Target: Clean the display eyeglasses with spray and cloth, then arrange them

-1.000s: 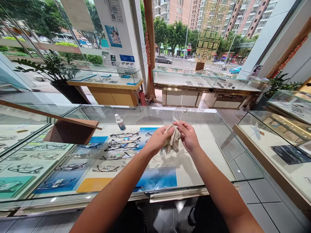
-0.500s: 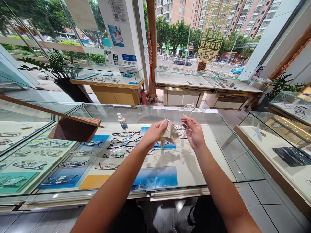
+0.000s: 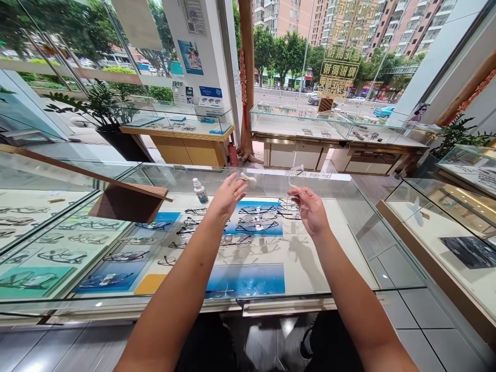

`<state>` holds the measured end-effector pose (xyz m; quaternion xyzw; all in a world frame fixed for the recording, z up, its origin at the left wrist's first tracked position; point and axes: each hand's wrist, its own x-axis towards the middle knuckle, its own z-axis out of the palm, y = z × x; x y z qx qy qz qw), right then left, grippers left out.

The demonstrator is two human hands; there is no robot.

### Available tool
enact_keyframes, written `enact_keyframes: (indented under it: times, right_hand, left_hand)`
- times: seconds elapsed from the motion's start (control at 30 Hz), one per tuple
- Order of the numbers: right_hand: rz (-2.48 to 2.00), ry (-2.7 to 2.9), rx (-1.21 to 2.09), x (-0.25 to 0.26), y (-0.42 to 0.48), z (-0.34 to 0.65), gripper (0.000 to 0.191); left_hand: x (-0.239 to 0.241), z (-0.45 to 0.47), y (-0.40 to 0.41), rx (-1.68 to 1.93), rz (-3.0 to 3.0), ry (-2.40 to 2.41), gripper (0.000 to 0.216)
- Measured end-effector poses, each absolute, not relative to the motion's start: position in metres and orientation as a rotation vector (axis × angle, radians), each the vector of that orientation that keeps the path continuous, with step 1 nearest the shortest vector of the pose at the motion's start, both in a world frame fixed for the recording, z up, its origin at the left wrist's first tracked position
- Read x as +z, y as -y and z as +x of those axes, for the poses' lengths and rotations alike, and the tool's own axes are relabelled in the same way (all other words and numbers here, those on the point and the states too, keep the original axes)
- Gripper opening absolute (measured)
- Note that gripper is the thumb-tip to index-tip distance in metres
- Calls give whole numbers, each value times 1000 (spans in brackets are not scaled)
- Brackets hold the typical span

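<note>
Two bare forearms reach from the bottom of the frame across a glass-topped surface [image 3: 354,232], a blue panel [image 3: 246,278] and an orange panel [image 3: 150,283] showing through its near part. Rows of spectacles [image 3: 257,224] lie beneath the glass at center and left, some on blue backing.

At right of center, a person's right hand [image 3: 311,208] has its grip closed in a pinch on a pair of clear eyeglasses [image 3: 296,176], which are raised above the surface with the frame extending up from the fingertips. At center, the left hand [image 3: 227,199] holds nothing, its grip spread and fingers extended. A bunched pale cloth [image 3: 248,180] lies just beyond those fingertips; whether they touch it cannot be told. A white bottle [image 3: 200,191] stands upright to the left of the hand, while a brown slatted block [image 3: 129,207] sits at left.

Farther back, a wooden cabinet [image 3: 186,149], a red fire extinguisher [image 3: 232,154] and more glass display cases [image 3: 294,126] line the windows. Beyond, trees [image 3: 287,58] and apartment buildings [image 3: 298,16] rise along a street at upper right.
</note>
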<state>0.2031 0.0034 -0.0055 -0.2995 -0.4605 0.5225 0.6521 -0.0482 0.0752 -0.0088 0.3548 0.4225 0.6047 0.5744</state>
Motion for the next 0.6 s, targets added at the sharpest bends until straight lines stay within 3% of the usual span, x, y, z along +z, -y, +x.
enact_keyframes:
  times: [0.13,0.4,0.6]
  right_hand:
    - [-712,1142,1107,-4,-1,203,19]
    - [-820,1473,822,0,3,208,24]
    - [-905,1653,653,4,7,210,28]
  left_hand:
    - [-12,-39,-69,1269,963,-1097,66]
    - [4,-13,-29,1664,2188,-1000,71]
    - [4,0,-15,1746,2515,-962,77]
